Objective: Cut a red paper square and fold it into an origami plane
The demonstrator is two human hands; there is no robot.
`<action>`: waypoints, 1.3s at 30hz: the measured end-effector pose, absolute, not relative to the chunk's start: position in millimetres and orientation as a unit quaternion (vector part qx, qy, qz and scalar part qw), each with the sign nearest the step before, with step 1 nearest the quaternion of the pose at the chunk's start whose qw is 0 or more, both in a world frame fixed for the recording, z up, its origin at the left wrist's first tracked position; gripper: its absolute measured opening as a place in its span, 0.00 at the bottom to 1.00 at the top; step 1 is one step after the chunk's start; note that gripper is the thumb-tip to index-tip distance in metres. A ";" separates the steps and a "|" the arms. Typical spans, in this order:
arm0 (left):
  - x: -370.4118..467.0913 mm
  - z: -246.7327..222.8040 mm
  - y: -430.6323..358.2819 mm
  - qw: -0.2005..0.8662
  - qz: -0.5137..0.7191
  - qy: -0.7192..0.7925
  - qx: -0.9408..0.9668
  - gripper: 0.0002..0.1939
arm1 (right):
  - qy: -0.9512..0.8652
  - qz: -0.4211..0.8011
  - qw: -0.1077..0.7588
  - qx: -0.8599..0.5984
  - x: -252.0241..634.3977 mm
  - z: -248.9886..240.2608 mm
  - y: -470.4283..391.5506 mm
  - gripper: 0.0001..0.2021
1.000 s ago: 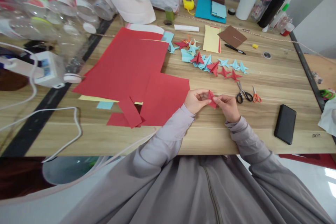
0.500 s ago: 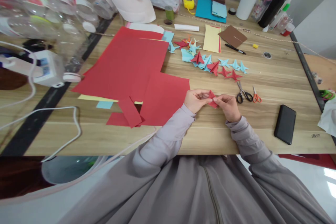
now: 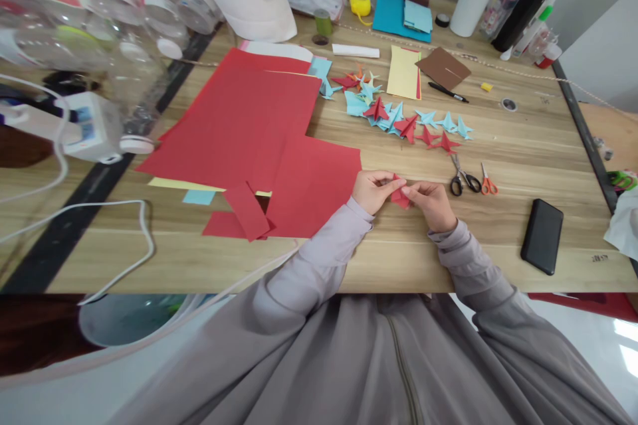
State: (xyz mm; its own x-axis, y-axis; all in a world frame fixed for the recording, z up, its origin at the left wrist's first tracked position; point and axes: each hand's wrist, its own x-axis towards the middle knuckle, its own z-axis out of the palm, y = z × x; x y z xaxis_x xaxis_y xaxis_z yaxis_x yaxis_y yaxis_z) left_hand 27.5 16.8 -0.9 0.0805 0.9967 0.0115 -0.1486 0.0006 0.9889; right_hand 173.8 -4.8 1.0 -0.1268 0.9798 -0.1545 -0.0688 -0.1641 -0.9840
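Note:
A small folded piece of red paper is held up between my hands, above the wooden tabletop. My left hand pinches its upper left part, the thumb lying across the front. On the other side, my right hand grips its right edge between thumb and fingers. The fingers cover much of the paper, so its exact folded shape is partly hidden. Beyond my hands lie several folded paper figures, among them a red pointed one and a light blue one. Large red paper sheets lie to the left.
Black-handled scissors and orange-handled scissors lie right of my hands, with a black phone farther right. A yellow tape measure and blue paper are at the back. Plastic bottles crowd the left.
The red paper's pointed tip stood up between my fingers earlier; now my left thumb lies over the upper part and the tip is less visible. Both hands stay in nearly the same place.

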 end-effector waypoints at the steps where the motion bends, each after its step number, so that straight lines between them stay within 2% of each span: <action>1: 27.4 -0.4 16.6 0.550 0.517 0.441 0.485 0.12 | -0.470 0.588 0.447 -0.483 173.8 1.5 -4.9 0.17; 13: 26.7 -4.1 18.8 0.580 0.502 0.435 0.471 0.14 | -0.532 0.521 0.454 -0.489 173.2 1.5 -5.3 0.18; 18: 26.7 -5.8 19.9 0.619 0.507 0.420 0.427 0.18 | -0.604 0.405 0.450 -0.519 174.5 0.2 -8.6 0.15; 23: 24.0 -7.8 20.4 0.626 0.505 0.407 0.434 0.15 | -0.632 0.324 0.463 -0.530 176.6 3.3 -10.0 0.13; 33: 24.9 2.8 16.0 0.625 0.481 0.398 0.469 0.15 | -0.522 0.448 0.527 -0.499 181.8 3.8 -2.1 0.13; 39: 23.8 6.4 16.0 0.634 0.464 0.405 0.468 0.16 | -0.534 0.461 0.537 -0.463 183.2 7.8 -2.3 0.08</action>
